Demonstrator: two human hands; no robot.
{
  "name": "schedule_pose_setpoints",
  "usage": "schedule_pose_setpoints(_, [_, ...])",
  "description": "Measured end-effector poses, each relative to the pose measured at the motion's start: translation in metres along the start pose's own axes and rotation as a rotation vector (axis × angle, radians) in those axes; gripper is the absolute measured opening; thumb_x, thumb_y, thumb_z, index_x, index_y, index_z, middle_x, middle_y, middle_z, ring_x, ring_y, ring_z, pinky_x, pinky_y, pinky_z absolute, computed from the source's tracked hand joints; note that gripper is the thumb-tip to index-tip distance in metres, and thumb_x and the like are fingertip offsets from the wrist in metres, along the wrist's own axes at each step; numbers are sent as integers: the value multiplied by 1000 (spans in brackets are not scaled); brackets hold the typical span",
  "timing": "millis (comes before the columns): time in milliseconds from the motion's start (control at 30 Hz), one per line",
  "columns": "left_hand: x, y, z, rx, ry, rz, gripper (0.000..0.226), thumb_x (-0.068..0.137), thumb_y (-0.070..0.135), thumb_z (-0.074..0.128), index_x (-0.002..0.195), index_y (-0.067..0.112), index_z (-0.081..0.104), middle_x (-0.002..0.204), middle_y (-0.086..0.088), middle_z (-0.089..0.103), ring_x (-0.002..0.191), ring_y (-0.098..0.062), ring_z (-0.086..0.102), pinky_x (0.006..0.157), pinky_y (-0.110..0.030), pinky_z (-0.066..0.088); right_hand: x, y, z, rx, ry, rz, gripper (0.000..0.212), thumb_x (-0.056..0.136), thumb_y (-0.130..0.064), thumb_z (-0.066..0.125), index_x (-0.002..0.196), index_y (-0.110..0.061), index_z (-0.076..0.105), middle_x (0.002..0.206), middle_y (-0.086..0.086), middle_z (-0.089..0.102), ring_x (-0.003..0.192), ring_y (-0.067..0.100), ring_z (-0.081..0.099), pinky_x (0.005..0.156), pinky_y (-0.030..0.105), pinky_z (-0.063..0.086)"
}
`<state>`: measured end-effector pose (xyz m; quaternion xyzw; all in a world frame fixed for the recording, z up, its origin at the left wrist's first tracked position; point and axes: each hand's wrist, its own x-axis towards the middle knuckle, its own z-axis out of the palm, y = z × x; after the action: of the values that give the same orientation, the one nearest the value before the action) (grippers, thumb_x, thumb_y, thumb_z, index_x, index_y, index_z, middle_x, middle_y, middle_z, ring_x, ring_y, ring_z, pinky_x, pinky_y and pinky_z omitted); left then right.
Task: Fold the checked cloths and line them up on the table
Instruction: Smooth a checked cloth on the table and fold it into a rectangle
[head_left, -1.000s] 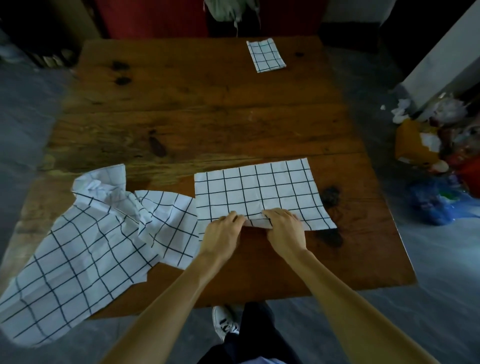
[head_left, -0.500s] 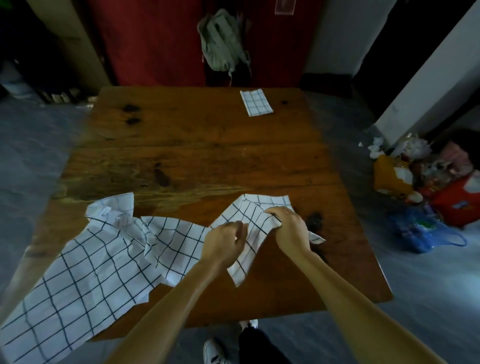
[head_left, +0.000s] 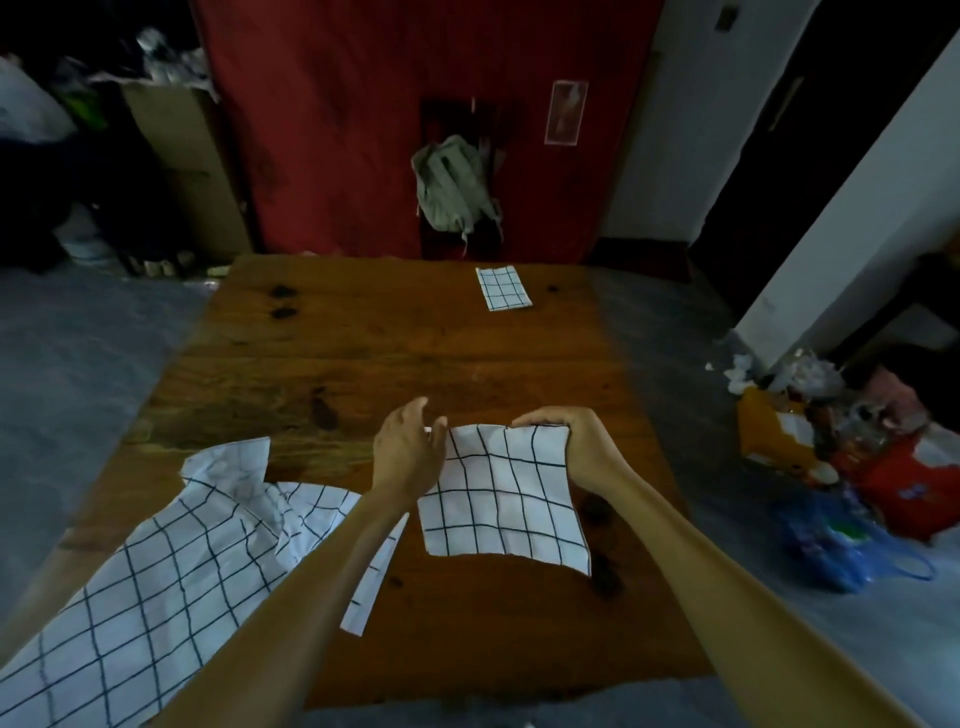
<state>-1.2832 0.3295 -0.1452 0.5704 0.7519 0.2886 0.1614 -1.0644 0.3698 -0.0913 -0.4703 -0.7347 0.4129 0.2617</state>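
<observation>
Both hands (head_left: 410, 452) (head_left: 571, 441) pinch the checked cloth's (head_left: 504, 499) top edge.

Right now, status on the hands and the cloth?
Both hands, left and right, gripping the half-folded cloth by its top edge. One folded cloth at the far edge. Crumpled cloths waiting left. Nothing blocking.

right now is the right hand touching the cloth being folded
Touching: the head view shows the right hand gripping the cloth's top right corner.

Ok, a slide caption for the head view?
Both hands hold a checked cloth above the table.
</observation>
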Motion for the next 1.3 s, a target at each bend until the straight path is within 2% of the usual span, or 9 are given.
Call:
schedule_pose_setpoints(233, [2,17,9,-156,-156,-180,78,85,76,20,103,6,51,90,-6,60,82,-20,59,68,-26,44,4,9,-26,306,-59,95,28,91,1,55,91,-20,73,98,1,72,98,18,67,82,25,53])
schedule_pose_setpoints(367, [2,27,19,-178,-241,-419,23,102,8,33,111,7,54,109,-3,61,103,-12,60,91,-19,45,5,27,-39,212,-34,68,55,93,11,43,84,-35,72,97,-12,71,107,15,64,99,34,49])
schedule_pose_setpoints(467, [-4,36,19,-568,-283,-656,8,98,16,47,97,10,53,88,-3,56,65,-12,59,54,-18,50,6,36,-46,183,-22,78,66,91,15,32,87,-35,74,112,-9,70,117,10,58,111,40,39])
schedule_pose_setpoints(533, [-8,40,20,-622,-363,-705,18,96,23,51,90,8,58,90,-9,59,70,-20,57,64,-30,51,5,34,-51,127,-30,73,68,90,18,28,96,-34,73,128,-3,63,118,8,55,108,28,40])
schedule_pose_setpoints(633, [-9,45,22,-687,-317,-664,9,92,16,58,90,9,63,89,-12,61,79,-26,60,71,-38,51,6,34,-58,132,-22,53,56,88,20,36,107,-20,71,126,3,63,110,24,61,89,19,52])
schedule_pose_setpoints(833, [-4,47,7,-940,-2,-644,15,90,4,59,88,18,64,111,-23,63,93,-27,62,81,-42,50,7,40,-60,271,18,153,31,94,3,49,97,-19,71,101,-2,70,96,15,66,63,11,50])
schedule_pose_setpoints(967, [2,41,-3,-925,154,-626,14,89,10,62,98,19,69,106,-6,66,102,-23,60,94,-41,49,2,47,-67,82,48,123,25,89,-9,64,108,-24,70,108,-11,68,98,2,63,67,11,49])
schedule_pose_setpoints(1167, [6,47,-5,-716,264,-603,12,94,17,53,97,17,64,95,3,59,91,-16,54,76,-29,40,9,36,-57,33,97,97,28,89,-10,64,111,-27,68,119,-7,66,109,6,59,82,16,48])
schedule_pose_setpoints(1300, [-1,43,1,-242,221,-227,13,96,17,52,105,16,61,102,-4,60,96,-18,56,84,-36,46,8,24,-52,-38,27,53,34,92,-3,58,103,-34,67,120,-2,66,94,20,68,81,38,59])
